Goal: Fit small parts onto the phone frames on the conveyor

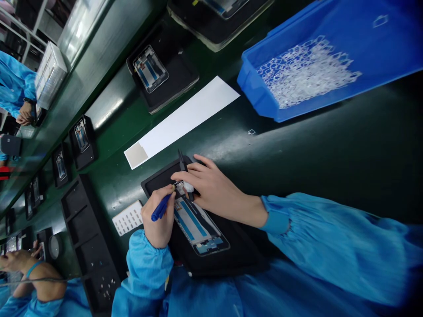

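Note:
An opened phone (198,224) with blue strips and a bare interior lies in a black tray (238,253) in front of me. My left hand (157,220) is closed around a blue pen-like tool (160,210), its tip at the phone's upper end. Across that same end reaches my right hand (220,191), closed on a pair of black tweezers (182,162) that point away from me. A small white piece (188,186) shows by its fingers; I cannot tell whether it is a finger cover. My fingers partly hide the phone's upper end.
A blue bin (264,105) of clear plastic frames stands at the back right; one loose frame (251,132) lies nearby. A white paper strip (185,121), a white sheet of small parts (127,218) and a compartment tray (89,233) lie around. Co-workers' hands (24,115) are at left.

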`<state>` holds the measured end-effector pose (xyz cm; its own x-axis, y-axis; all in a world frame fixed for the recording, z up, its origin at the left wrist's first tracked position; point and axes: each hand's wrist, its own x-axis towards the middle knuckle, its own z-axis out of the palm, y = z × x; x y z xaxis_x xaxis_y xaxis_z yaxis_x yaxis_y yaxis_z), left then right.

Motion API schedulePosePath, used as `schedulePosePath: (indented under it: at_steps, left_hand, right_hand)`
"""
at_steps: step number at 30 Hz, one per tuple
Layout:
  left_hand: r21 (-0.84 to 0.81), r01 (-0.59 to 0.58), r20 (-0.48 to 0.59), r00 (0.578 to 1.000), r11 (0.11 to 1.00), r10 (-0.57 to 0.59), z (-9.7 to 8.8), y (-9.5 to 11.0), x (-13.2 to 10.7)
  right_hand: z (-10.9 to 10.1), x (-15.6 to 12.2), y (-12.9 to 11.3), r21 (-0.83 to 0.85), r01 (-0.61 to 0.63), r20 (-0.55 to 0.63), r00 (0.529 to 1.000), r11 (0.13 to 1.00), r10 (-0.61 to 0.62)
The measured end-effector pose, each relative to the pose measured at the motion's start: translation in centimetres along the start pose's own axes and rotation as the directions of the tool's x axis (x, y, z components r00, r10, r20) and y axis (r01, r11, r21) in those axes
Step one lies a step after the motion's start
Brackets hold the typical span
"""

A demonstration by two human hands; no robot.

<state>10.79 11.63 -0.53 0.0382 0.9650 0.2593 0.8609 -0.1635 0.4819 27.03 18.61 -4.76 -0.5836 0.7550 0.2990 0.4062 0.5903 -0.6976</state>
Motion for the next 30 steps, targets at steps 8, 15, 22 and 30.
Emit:
schedulePosePath:
  at_steps: [8, 15, 22, 30]
  left_hand:
    - [0.111, -0.043, 0.003, 0.999, 0.993, 0.043, -0.23, 0.38, 0.67]
    - [-0.002, 0.003, -0.055, 0.998, 1.000, -0.003, 0.06, 0.00, -0.15]
    - [-0.072, 0.169, -0.092, 0.980, 0.983, -0.175, -0.17, -0.34, -0.02]
    - [-0.032, 0.085, -0.065, 0.994, 0.996, -0.087, 0.00, -0.17, 0.29]
  right_hand:
    - [-0.02, -0.01, 0.01, -0.003, 0.004, 0.009, 1.000, 1.000, -0.004]
    - [-0.07, -0.05, -0.03, 0.008, 0.016, -0.016, 1.000, 1.000, -0.015]
    - [-0.13, -0.06, 0.03, 0.042, 0.010, -0.038, 0.999, 0.999, -0.008]
    - [-0.17, -0.08, -0.01, 0.059, 0.015, -0.054, 0.998, 0.998, -0.012]
